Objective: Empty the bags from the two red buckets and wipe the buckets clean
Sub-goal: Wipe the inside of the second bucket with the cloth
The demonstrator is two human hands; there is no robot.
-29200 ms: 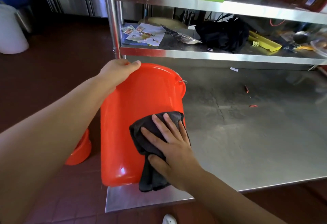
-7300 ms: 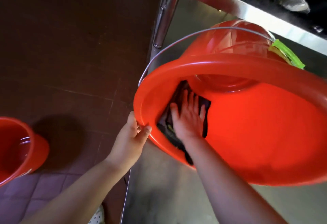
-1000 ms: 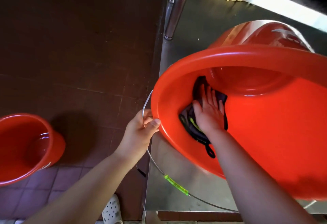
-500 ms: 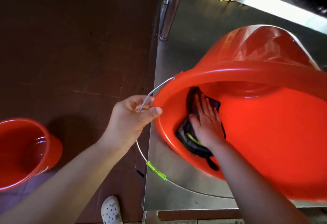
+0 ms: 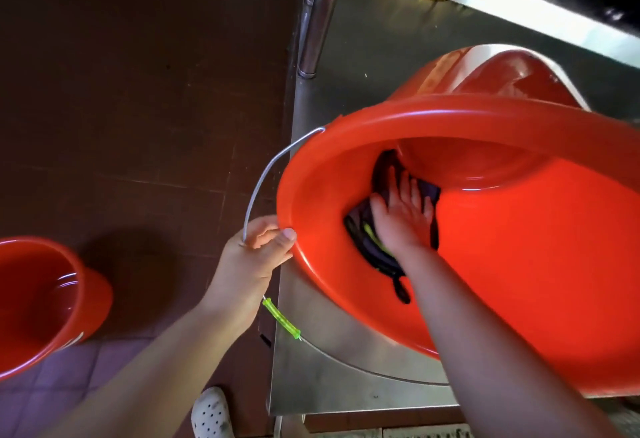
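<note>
Big bucket [image 5: 519, 264]: red, tipped on its side on the steel worktop [image 5: 346, 378], open mouth facing the camera, lower rim hanging past the worktop's near edge.
Left hand [image 5: 256, 257]: at the left rim of the big bucket, thumb pressed on the rim, fingers curled round the wire handle [image 5: 263, 181].
Right hand [image 5: 403, 216]: inside the big bucket, fingers straight and spread, pressed flat on the dark cloth [image 5: 374, 250].
Dark cloth: squashed against the inner wall near the bottom, a yellow-green strip showing, one end hanging down toward the rim.
Wire handle: loops out from the left rim, passes through the left hand, runs under the bucket; green grip [image 5: 281, 319] hangs just below the left wrist.
Second bucket [image 5: 41, 302]: red, on the floor [image 5: 138, 74] far left, well apart from the worktop, tilted, nothing seen inside.
In the way: shelf post [image 5: 317, 15] stands on the worktop just behind the big bucket; shelf edge [image 5: 519, 1] runs above it.
Near the feet: white shoe [image 5: 211, 415] with holes on the floor beside the worktop corner.
Change from half a second back: right hand and cloth slid a bit deeper, toward the bucket's bottom; left hand sits lower on the rim; green grip swung nearer the wrist.
</note>
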